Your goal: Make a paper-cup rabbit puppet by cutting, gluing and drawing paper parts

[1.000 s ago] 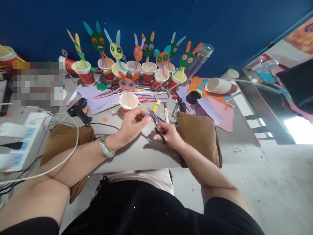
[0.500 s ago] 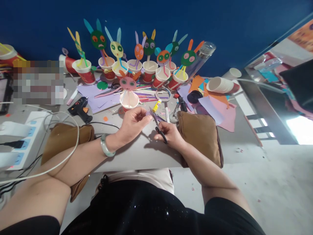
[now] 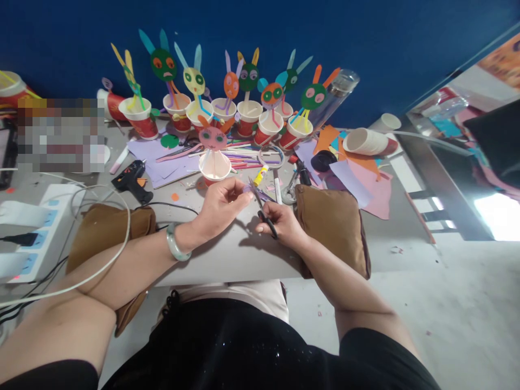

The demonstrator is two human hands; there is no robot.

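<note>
A tiny purple paper pc. (image 3: 247, 189) is pinched b/w thumb & index of the L hand (image 3: 227, 208); black-handled scissors (image 3: 267, 220) are gripped at the handles by the R hand (image 3: 282, 223), tips pointed toward the back edge of the counter (image 3: 227, 261). Both are held over its middle, on the front-edge side of the pink-faced cup (image 3: 214, 168) & yellow glue stick (image 3: 260, 176). Trimming seems to be the step in hand. For a clean outline, the pc. is best turned by the L hand w/ blades kept in one pos.; short snips are preferable, esp. on curves. L fingertips should be kept off the blade line, since the tips are just beside them. The R wrist is best kept low nr. the brown cushion (image 3: 333, 230) for steadiness. Whether paper is actually b/w the blades can't be told for sure: pc. v. small & partly covered.
</note>
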